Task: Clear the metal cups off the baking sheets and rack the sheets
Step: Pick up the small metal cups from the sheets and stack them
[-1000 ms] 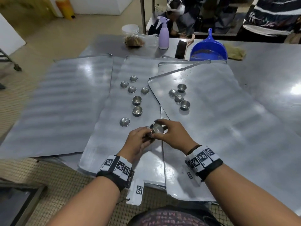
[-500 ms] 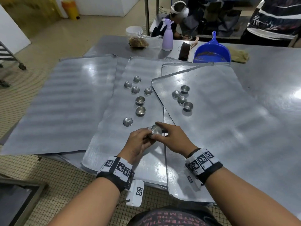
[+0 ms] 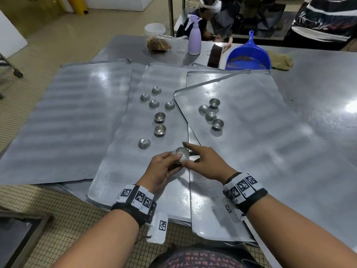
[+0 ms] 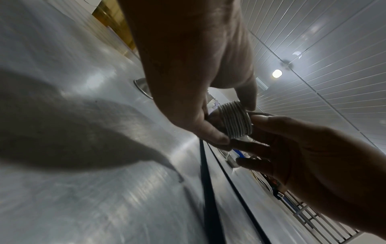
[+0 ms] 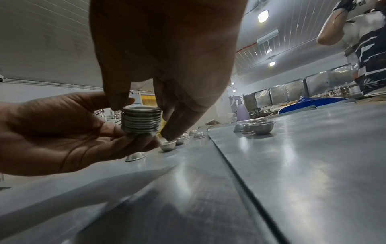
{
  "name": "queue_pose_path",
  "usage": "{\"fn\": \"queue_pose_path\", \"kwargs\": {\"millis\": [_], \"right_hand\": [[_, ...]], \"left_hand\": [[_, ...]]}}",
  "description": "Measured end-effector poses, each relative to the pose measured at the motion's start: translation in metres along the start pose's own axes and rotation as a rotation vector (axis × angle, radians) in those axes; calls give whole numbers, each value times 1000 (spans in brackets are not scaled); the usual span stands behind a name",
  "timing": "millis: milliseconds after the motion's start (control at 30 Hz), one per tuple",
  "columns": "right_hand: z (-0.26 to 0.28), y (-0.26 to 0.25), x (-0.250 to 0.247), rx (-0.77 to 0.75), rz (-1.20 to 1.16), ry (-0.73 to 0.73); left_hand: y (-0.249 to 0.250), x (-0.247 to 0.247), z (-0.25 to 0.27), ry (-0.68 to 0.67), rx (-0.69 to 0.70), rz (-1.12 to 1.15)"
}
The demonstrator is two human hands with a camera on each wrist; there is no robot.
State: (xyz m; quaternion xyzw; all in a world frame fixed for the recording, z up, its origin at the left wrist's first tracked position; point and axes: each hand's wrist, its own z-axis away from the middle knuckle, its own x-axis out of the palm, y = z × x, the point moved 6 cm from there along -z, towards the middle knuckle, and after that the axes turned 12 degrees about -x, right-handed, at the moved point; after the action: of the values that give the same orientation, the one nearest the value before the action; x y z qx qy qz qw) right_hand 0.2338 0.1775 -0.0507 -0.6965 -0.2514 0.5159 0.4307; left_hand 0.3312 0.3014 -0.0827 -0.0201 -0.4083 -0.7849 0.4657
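Observation:
A stack of nested metal cups [image 3: 181, 155] [image 4: 235, 119] [image 5: 141, 120] sits in my left hand [image 3: 162, 169], held by thumb and curled fingers over the seam between two baking sheets. My right hand [image 3: 202, 161] pinches the stack's top rim from above, with its thumb on one side and a finger down the other. Several loose cups [image 3: 160, 117] lie on the middle sheet [image 3: 125, 171], some of them upside down. Several more cups [image 3: 211, 113] cluster on the right sheet [image 3: 260, 151]. The left sheet [image 3: 67, 122] carries no cups.
The sheets overlap on a steel table [image 3: 328, 84]. At its far side stand a lilac spray bottle [image 3: 194, 38], a blue dustpan [image 3: 248, 57], a brush [image 3: 215, 55], a bag [image 3: 158, 44], white bowls [image 3: 155, 29] and a cloth [image 3: 281, 60]. People are beyond the table.
Both hands have stayed on the stack above the sheet seam, rising slightly. The loose cups have not moved.

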Motion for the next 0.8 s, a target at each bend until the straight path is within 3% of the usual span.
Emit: {"fn": "queue_pose_path", "kwargs": {"millis": [133,333,600,800], "right_hand": [[-6,17,-32,85,26,88],[-32,66,-97,195,354,304],[-61,114,-111,323,501,107],[-62,117,-107,296,512,93]], "left_hand": [[-2,-3,-6,61,-20,17],[-7,-11,-15,142,-57,-7],[-8,-16,-18,194,-44,-50],[-10,-17,-16,203,-39,-83]]}}
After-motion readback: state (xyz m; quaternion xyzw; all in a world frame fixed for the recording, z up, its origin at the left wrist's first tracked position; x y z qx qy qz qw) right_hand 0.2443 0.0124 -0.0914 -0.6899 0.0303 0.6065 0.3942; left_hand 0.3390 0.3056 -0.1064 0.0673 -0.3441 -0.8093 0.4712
